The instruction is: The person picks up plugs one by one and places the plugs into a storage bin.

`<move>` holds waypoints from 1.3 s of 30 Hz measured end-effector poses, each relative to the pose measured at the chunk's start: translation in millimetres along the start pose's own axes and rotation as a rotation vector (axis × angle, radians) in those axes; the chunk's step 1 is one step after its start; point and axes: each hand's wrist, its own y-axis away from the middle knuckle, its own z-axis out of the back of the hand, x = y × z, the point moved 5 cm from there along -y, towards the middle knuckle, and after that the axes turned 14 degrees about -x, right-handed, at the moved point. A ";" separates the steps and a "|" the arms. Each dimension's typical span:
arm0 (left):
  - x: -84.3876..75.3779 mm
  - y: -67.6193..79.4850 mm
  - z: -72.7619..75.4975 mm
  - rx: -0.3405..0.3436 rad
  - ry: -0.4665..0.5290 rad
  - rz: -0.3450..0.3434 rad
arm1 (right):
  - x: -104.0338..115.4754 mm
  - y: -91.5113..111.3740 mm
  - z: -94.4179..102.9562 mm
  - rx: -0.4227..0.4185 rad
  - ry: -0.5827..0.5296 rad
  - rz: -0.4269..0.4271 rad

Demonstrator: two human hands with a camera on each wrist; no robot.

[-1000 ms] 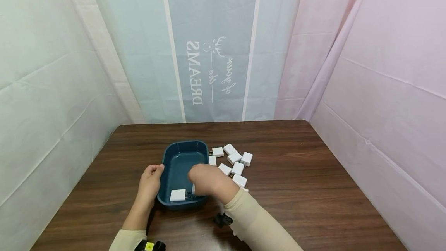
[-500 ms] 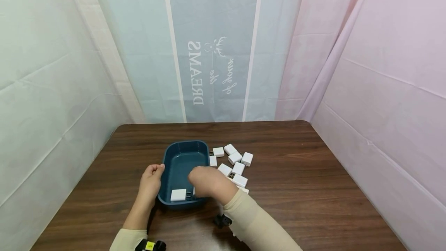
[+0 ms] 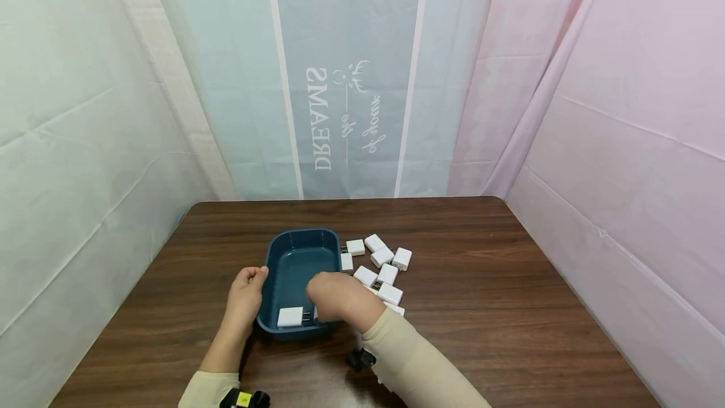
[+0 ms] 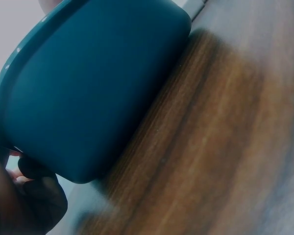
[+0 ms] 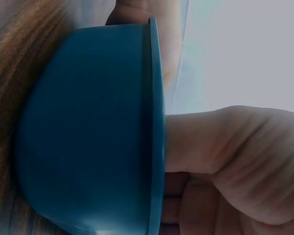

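On the cloth backdrop [image 3: 351,11] before you, "DREAMS", "the" and "of your" run sideways; your yellow wrist label [image 3: 243,400] is too small to read. Your left hand [image 3: 243,298] pinches the rim of the smooth blue tub [image 3: 294,269], which stands on the wood-grained table [image 3: 510,301]. Inside lies a boxy white plug [image 3: 290,317], prongs pointing right; more white plugs [image 3: 390,293] cluster beside the tub. Your right hand [image 3: 342,294] reaches inside, a white sliver [image 3: 315,312] beside it; its fingertips are hidden, so their grip cannot be told

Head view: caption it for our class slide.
Left hand grips blue tray; right hand reaches inside; white plugs lie beside.
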 end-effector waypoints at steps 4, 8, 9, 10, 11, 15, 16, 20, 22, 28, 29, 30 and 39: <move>-0.2 -0.2 0.0 0.001 0.004 0.003 | -0.3 -0.2 -1.4 0.007 -0.010 -0.003; 0.6 -0.5 -0.1 -0.002 0.007 0.003 | -1.0 0.0 -2.7 0.018 -0.022 -0.015; 0.8 -0.3 -0.1 -0.003 0.008 0.004 | -1.2 0.1 -3.0 0.022 -0.026 -0.018; 1.1 -0.3 -0.2 -0.004 0.009 0.005 | -1.1 0.5 -3.0 0.025 -0.032 -0.021; 1.5 -0.2 -0.2 -0.005 0.011 0.007 | -1.1 0.6 -3.0 0.030 -0.036 -0.023; 2.1 0.2 -0.7 0.000 0.015 0.017 | -0.7 1.0 -2.7 0.040 -0.049 -0.024; 2.4 0.1 -0.8 0.002 0.014 0.019 | -0.6 1.0 -2.8 0.041 -0.050 -0.025; 2.7 0.2 -1.5 0.011 0.015 0.019 | -1.1 0.6 -3.4 0.041 -0.046 -0.029; 2.6 0.6 -1.5 0.013 0.014 0.022 | -1.2 0.5 -3.6 0.041 -0.043 -0.030; 1.5 1.1 -1.6 0.013 0.023 0.022 | -1.7 0.4 -5.0 0.044 -0.045 -0.043; 1.6 1.1 -1.7 0.015 0.023 0.023 | -1.8 0.5 -5.4 0.044 -0.045 -0.045; 1.9 1.1 -1.7 0.016 0.023 0.025 | -1.8 0.4 -5.9 0.043 -0.044 -0.044; 2.9 0.1 -2.0 0.011 0.025 0.018 | -1.8 0.7 -4.3 0.024 -0.038 -0.033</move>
